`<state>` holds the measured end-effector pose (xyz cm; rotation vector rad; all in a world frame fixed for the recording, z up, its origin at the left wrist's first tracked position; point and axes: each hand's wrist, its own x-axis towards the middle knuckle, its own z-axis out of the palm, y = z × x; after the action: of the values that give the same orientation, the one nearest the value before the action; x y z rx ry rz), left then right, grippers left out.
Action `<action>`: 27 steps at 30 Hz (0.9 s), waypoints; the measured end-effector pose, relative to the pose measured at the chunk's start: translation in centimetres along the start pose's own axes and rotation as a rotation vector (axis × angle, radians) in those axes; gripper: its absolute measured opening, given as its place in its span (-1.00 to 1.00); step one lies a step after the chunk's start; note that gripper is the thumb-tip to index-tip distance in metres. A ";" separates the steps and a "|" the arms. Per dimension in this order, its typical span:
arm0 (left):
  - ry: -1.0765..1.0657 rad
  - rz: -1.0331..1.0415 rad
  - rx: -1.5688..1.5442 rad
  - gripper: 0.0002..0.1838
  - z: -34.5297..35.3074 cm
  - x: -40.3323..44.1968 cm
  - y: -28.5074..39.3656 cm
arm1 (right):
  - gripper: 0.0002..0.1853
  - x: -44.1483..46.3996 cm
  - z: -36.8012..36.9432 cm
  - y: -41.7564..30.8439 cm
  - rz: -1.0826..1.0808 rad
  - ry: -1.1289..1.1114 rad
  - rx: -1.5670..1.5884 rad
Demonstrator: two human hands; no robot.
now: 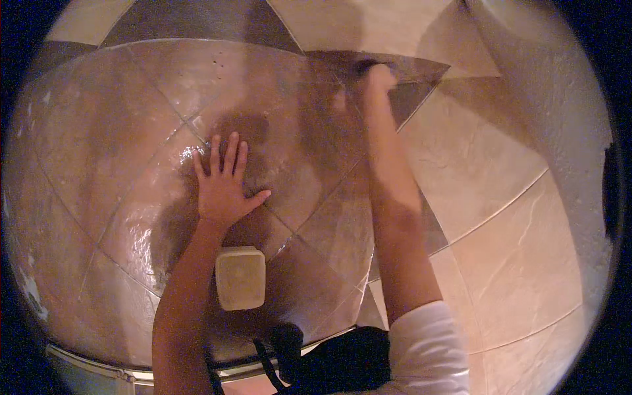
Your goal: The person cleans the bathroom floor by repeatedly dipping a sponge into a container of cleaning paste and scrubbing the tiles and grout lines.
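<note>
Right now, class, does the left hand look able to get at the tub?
Probably yes: the left hand is spread open, the tub sits nearer the body, and nothing visible stands between them.

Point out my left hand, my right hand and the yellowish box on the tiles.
Left hand (pixel 222 195): head view, on the back of the hand.
Right hand (pixel 381 78): head view, on the middle of the hand.
Yellowish box (pixel 241 280): head view, on its upper face.
</note>
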<state>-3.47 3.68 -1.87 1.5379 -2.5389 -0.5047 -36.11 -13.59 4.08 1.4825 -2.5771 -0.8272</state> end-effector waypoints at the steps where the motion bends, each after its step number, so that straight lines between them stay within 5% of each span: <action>1: 0.028 0.004 0.004 0.08 0.1 0.0 -0.1 | -0.64 0.1 4.1 -1.3 -0.087 0.355 0.074; 3: 0.031 0.015 0.011 0.08 0.2 -0.2 0.1 | -0.64 -0.1 9.0 -2.3 -0.164 0.687 0.151; 4: 0.000 -0.001 0.036 0.08 -0.3 0.0 0.3 | -0.64 -0.4 8.1 -2.4 0.004 0.551 0.565; 6: -0.022 -0.013 0.046 0.09 -0.4 0.0 0.8 | -0.63 0.2 5.1 -0.1 0.147 0.338 0.553; 7: -0.012 -0.011 0.039 0.09 -0.3 0.2 0.6 | -0.62 0.6 1.9 2.9 0.110 0.276 0.151; 10: 0.010 -0.014 0.022 0.10 -0.1 0.1 0.4 | -0.63 4.7 -0.5 10.1 0.296 0.205 0.147; 12: 0.015 -0.019 0.020 0.10 0.1 0.1 0.6 | -0.52 10.3 3.7 10.1 0.403 0.636 0.556; 15: 0.016 0.000 0.023 0.10 -0.2 0.2 0.5 | -0.42 3.0 -0.3 3.4 0.639 1.040 1.324; 17: 0.015 -0.006 0.030 0.11 -0.2 0.2 0.5 | -0.48 6.0 4.2 2.4 0.703 0.918 1.268; 21: -0.007 -0.020 0.039 0.10 -0.3 0.3 0.2 | -0.47 3.1 4.1 1.7 0.376 0.412 2.220; 23: -0.013 -0.018 0.022 0.10 -0.2 0.4 0.4 | -0.46 5.9 3.3 6.8 0.277 0.896 1.399; 25: -0.008 -0.021 0.019 0.10 0.0 0.3 0.1 | -0.31 0.0 -3.1 6.4 -0.201 1.331 1.212; 27: -0.003 -0.021 0.019 0.09 0.0 0.3 0.1 | -0.26 1.6 -4.9 6.6 -0.099 1.411 0.914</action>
<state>-3.72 3.44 -1.88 1.5723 -2.5400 -0.4875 -40.70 -14.36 11.06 1.3967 -1.6345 1.1962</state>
